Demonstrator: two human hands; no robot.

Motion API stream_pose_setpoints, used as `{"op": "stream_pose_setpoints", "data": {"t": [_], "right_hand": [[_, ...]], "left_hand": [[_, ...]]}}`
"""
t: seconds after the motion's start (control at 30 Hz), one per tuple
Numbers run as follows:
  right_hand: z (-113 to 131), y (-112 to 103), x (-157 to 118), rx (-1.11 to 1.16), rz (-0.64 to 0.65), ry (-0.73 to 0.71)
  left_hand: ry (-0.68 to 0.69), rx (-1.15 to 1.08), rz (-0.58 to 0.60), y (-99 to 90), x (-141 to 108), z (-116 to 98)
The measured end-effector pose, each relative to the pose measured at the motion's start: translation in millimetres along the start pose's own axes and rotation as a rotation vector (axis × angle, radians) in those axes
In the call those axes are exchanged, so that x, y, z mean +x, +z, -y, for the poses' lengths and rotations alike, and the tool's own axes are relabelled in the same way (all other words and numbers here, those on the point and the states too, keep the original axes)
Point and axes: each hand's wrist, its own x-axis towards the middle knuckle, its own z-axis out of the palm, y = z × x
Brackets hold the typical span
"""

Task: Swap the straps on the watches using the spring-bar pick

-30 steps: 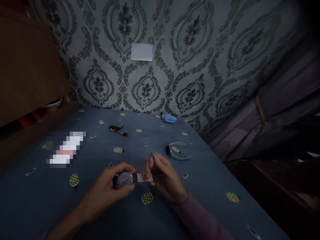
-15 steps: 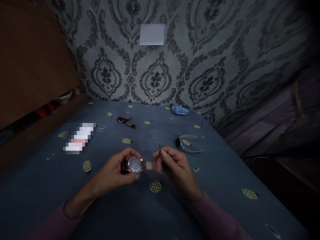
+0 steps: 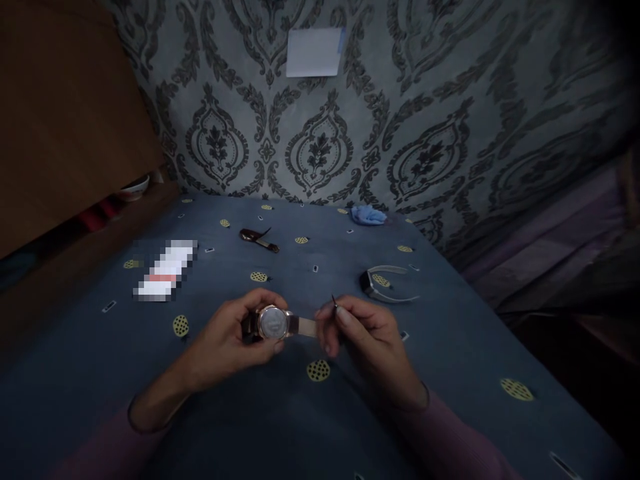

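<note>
Watch (image 3: 273, 323) clamped in my left grip (image 3: 225, 341); its strap (image 3: 307, 327) runs to my right grip (image 3: 373, 343), which pinches a slim pointed tool (image 3: 335, 302). Step, I judge: steadying the watch; next calls for careful tool alignment.

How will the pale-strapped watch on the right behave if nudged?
The pale-strapped watch may tip, since it seems to stand on edge. Its strap is probably springy, as it holds an open curve.
</note>
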Motion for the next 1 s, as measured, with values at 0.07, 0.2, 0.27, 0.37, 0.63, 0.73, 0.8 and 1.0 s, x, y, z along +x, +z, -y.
{"op": "stream_pose_setpoints", "data": {"t": [0.07, 0.2, 0.27, 0.37, 0.63, 0.73, 0.8, 1.0], "right_hand": [[1.0, -1.3, 2.0, -0.021, -0.02, -0.002], [0.1, -4.0, 4.7, -0.002, -0.053, 0.001], [-1.3, -5.0, 4.7, 0.003, -0.043, -0.001], [-2.7, -5.2, 4.7, 0.01, -0.048, -0.011], [0.1, -1.0, 6.9, 0.118, -0.111, 0.0], [0.4, -0.9, 6.8, 0.127, -0.115, -0.004], [0.2, -1.6, 6.5, 0.121, -0.115, -0.01], [0.2, -6.7, 5.3, 0.043, -0.033, -0.021]], "left_hand": [[0.011, -0.011, 0.01, -3.6, 0.6, 1.0], [0.013, -0.08, 0.036, -8.5, 2.4, 3.9], [0.007, -0.109, 0.032, -9.3, 2.9, 4.8], [0.006, -0.131, 0.039, -9.7, 2.3, 5.3], [0.03, -0.051, 0.096, -10.9, 0.7, 3.7], [0.04, -0.023, 0.098, -11.3, 0.4, 2.8], [0.042, -0.013, 0.09, -11.3, -0.4, 2.3], [0.056, 0.027, 0.056, -11.0, -2.4, 0.0]]}}
